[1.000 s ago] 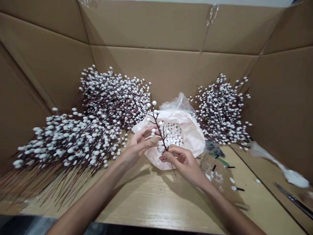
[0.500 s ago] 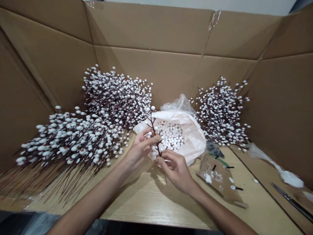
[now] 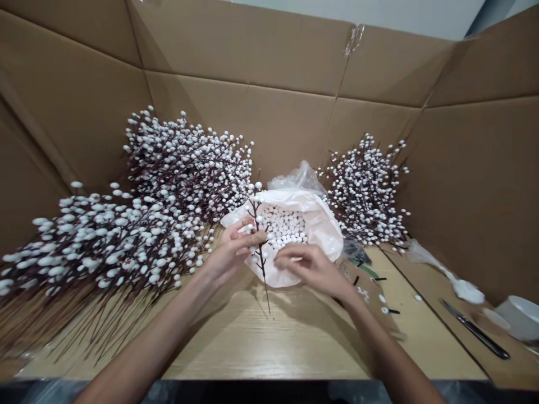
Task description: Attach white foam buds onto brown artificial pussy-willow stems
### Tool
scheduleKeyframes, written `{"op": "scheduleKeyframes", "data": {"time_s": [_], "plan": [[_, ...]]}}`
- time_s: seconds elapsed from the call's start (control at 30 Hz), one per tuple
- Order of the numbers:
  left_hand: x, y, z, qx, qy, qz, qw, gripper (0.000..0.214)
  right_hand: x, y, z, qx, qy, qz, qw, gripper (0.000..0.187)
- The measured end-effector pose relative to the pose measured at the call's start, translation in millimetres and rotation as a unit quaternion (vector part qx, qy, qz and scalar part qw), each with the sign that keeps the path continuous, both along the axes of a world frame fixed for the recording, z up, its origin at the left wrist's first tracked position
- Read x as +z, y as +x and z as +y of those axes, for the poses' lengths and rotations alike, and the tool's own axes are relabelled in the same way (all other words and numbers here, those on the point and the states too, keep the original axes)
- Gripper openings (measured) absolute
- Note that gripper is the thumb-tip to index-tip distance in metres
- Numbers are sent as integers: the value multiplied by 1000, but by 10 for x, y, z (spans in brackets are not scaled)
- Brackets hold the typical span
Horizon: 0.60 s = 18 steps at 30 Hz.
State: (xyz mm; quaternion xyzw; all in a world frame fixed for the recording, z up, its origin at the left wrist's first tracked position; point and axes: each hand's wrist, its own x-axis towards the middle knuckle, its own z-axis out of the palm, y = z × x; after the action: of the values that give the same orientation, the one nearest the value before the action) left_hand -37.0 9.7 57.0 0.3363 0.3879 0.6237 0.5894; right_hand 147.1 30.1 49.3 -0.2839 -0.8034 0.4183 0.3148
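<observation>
Left hand: The left hand (image 3: pixel 231 251) was closed around the berry sprig (image 3: pixel 257 235), its grip pressed together on the dark stem with the fingers wrapped across it.

Right hand: The right hand (image 3: pixel 314 268) hung just beside the sprig, over the lower edge of the pale plastic bag (image 3: pixel 322 227). Its fingers were loosely curled and off the stem. Whether its grip pinched anything small could not be told.

Change: A moment earlier the right hand had been pinching the stem low down; now it had come away and the left hand alone held the sprig. The sprig's lower stem hung free below the hand, with its tip pointing down towards the surface (image 3: pixel 303 348).

Sprig: It stood nearly upright in front of the bag's open mouth, its white berries close to the white foam beads (image 3: pixel 284 227) heaped inside.

Around: Large bunches of white berry stems (image 3: pixel 96 247) lay to the left, and another bunch of berry stems (image 3: pixel 366 193) stood to the right of the bag. A cardboard carton wall (image 3: pixel 236 56) rose behind them. Further right lay a dark-handled knife (image 3: pixel 475 329) and a white bowl (image 3: pixel 521 317).
</observation>
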Motion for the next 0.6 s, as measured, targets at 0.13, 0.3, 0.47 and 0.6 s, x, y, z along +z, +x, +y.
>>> {"op": "scheduleKeyframes", "data": {"time_s": [0.13, 0.3, 0.47, 0.6], "plan": [[-7, -8, 7, -26, -20, -18, 999, 64, 91, 147, 312, -148, 37, 15, 988, 18], [-24, -19, 12, -65, -21, -16, 998, 58, -92, -39, 557, -161, 122, -165, 965, 16], [-22, -12, 13, -79, -19, -32, 996, 53, -228, -213, 709, -161, 120, -200, 959, 23], [-16, 2, 7, -68, -29, -40, 996, 52, -228, -254, 800, -172, 128, -217, 952, 27]]}}
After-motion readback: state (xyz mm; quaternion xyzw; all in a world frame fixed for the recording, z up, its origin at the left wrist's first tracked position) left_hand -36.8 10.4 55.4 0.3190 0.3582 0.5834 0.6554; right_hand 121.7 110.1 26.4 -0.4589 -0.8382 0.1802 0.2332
